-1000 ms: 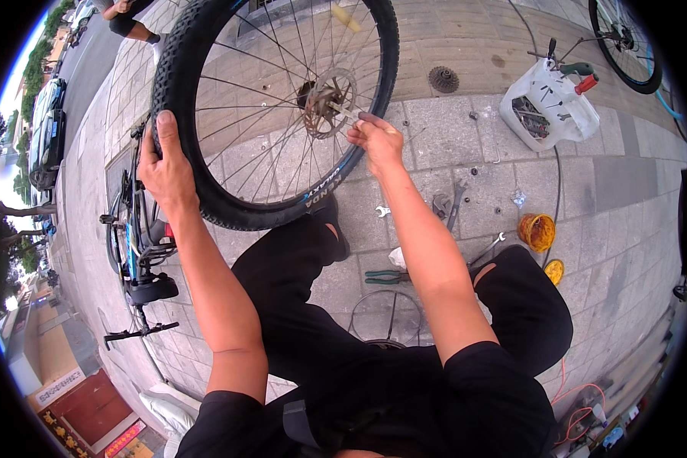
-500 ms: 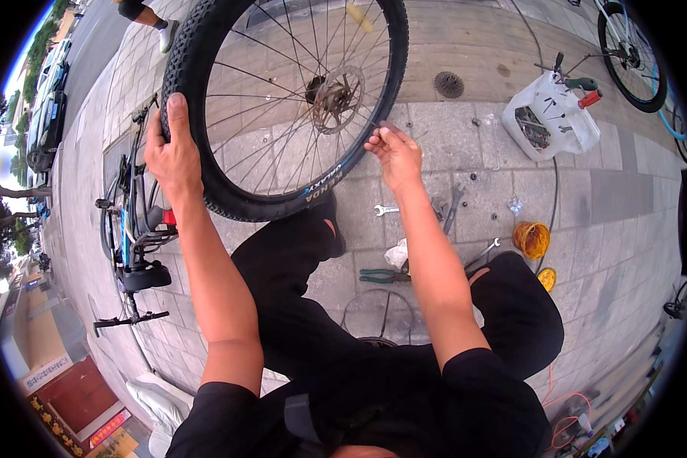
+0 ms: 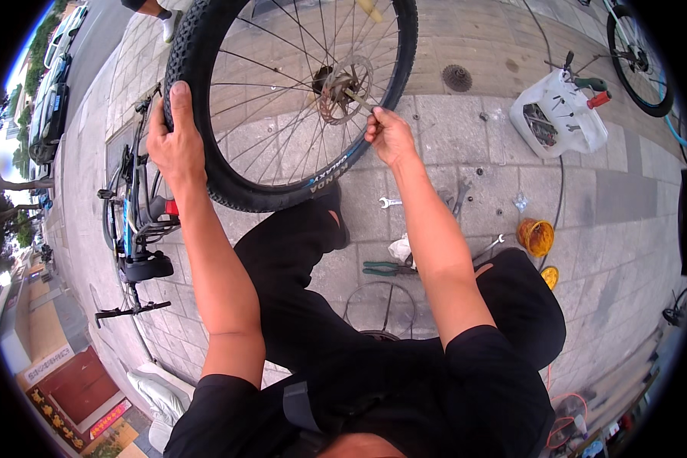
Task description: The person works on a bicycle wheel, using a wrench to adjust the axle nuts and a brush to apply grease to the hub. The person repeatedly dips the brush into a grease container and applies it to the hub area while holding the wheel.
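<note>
A bicycle wheel with a black knobby tyre (image 3: 244, 200) stands tilted in front of me. My left hand (image 3: 177, 149) is closed on the tyre's left side, thumb on top. At the hub sits a brake disc rotor (image 3: 336, 109). My right hand (image 3: 393, 136) is pinched, fingers bent, on a thin tan rod (image 3: 356, 98) that reaches to the hub at the middle of the rotor. Whether its tip is inside the hub I cannot tell. Beyond the wheel, a cassette (image 3: 456, 78) lies flat on the paving.
A white plastic tub (image 3: 538, 122) of tools stands at the right, near another bicycle (image 3: 630, 57). Wrenches (image 3: 389, 202), green-handled pliers (image 3: 385, 268) and an orange-yellow grease pot (image 3: 535, 238) lie around my feet. At the left is a wheel-less-looking bicycle frame (image 3: 133, 221). A person's leg (image 3: 168, 23) shows at the top.
My right hand has moved slightly up and left toward the hub, and the thin rod now shows between it and the rotor. My left hand stays on the tyre; the view has shifted a little.
</note>
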Action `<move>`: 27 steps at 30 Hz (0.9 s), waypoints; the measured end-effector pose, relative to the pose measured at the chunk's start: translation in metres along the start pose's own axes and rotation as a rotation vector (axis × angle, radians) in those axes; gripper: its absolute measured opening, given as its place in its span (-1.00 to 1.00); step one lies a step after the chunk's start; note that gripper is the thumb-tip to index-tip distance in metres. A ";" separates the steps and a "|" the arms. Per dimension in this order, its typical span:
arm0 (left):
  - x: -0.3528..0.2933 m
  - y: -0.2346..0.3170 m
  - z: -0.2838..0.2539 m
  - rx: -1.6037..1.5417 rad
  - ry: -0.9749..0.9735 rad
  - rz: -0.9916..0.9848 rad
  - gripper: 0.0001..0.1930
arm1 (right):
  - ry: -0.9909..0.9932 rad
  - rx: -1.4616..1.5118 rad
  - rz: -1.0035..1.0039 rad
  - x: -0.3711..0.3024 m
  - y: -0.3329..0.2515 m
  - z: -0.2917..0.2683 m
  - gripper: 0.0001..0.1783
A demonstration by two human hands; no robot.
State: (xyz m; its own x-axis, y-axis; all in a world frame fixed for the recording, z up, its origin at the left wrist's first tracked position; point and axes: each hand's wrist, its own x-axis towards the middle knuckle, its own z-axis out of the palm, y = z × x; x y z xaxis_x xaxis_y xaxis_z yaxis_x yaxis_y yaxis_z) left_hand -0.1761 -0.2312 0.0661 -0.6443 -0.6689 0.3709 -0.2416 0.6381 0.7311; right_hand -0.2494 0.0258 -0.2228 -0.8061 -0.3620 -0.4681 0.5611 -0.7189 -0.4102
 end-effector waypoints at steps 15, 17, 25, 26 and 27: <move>-0.005 0.008 0.000 0.036 0.052 0.050 -0.23 | 0.217 -0.335 -0.276 -0.055 -0.016 0.020 -0.73; -0.003 0.001 -0.001 0.046 0.065 0.069 -0.24 | 0.214 -0.401 -0.333 -0.062 -0.021 0.033 -0.72; -0.006 0.014 -0.003 -0.020 -0.025 0.000 -0.26 | 0.167 -0.478 -0.348 -0.045 -0.035 0.031 -0.71; -0.006 0.014 -0.003 -0.030 -0.031 -0.001 -0.27 | 0.164 -0.465 -0.325 -0.043 -0.037 0.029 -0.71; -0.006 0.014 -0.003 -0.034 -0.019 0.003 -0.27 | 0.160 -0.449 -0.299 -0.042 -0.037 0.028 -0.71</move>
State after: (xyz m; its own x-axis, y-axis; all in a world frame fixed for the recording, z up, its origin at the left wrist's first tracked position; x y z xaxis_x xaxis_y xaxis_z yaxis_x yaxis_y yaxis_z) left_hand -0.1734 -0.2190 0.0757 -0.6588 -0.6595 0.3622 -0.2154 0.6265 0.7491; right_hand -0.2416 0.0512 -0.1664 -0.9235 -0.0614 -0.3785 0.3654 -0.4404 -0.8201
